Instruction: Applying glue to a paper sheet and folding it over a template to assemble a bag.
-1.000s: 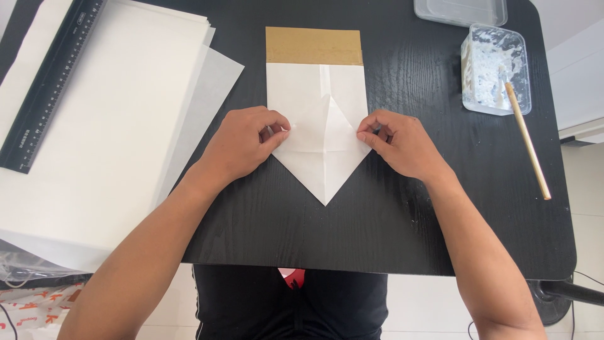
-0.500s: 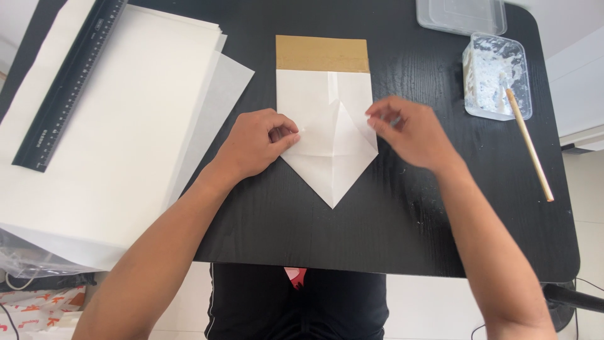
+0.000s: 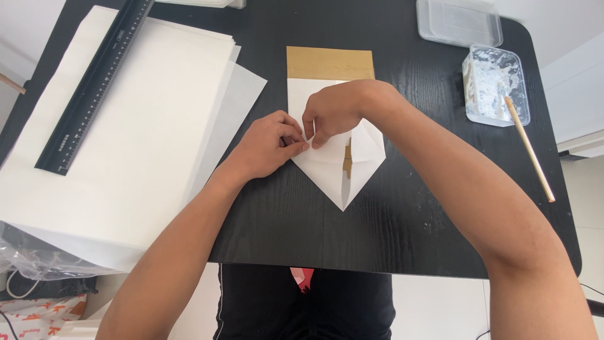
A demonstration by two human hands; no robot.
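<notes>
A folded white paper piece [image 3: 333, 170] lies at the middle of the black tabletop [image 3: 390, 233], its lower end coming to a point toward the person and a brown kraft band [image 3: 329, 63] across its top. Both hands meet at its left edge: the left hand [image 3: 267, 148] has its fingers drawn narrow, pinching the paper's edge, and the right hand [image 3: 336, 110], reaching across from the right, curls its fingers tight on the same flap. The right forearm covers the paper's upper right part.

To the left sits a broad stack of white sheets [image 3: 132, 145], thin and smooth, with a black ruler [image 3: 94, 85] laid slantwise on it. At the far right corner stand a clear plastic lid [image 3: 459, 22] and a clear tub smeared with white paste [image 3: 494, 85]; a thin wooden stick [image 3: 528, 148] leans out of the tub onto the tabletop.

The tabletop shows dark wood grain. Beyond its edges the floor is pale, with crumpled clear plastic [image 3: 38, 261] at lower left.
</notes>
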